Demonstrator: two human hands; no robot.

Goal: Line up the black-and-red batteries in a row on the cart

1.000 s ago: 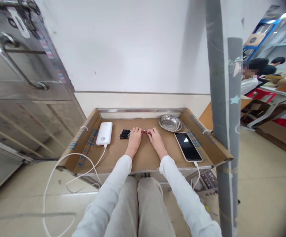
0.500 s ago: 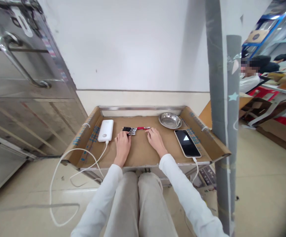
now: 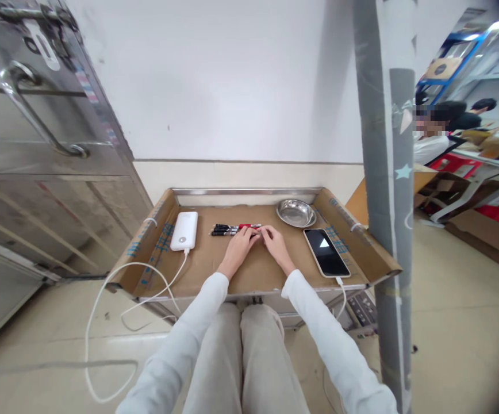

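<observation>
Left hand [image 3: 238, 247] and right hand [image 3: 276, 246] lay near red pen [image 3: 248, 226], black pens [image 3: 222, 230]; fingers bunched narrow, any hold hidden. Light, level fingertip pressure seemed best.

We stretch our left arm [image 3: 189, 325] up from the lower left and our right arm [image 3: 333, 333] from the lower right; left grip [image 3: 240, 247] and right grip [image 3: 276, 246] nearly meet below centre, fingers [image 3: 267, 231] bent.

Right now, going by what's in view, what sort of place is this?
Probably a workshop or small factory floor: people are beside a cluttered worktable at right, a blue shelving unit holds a cardboard box, and the near table is lined with cardboard.
</observation>
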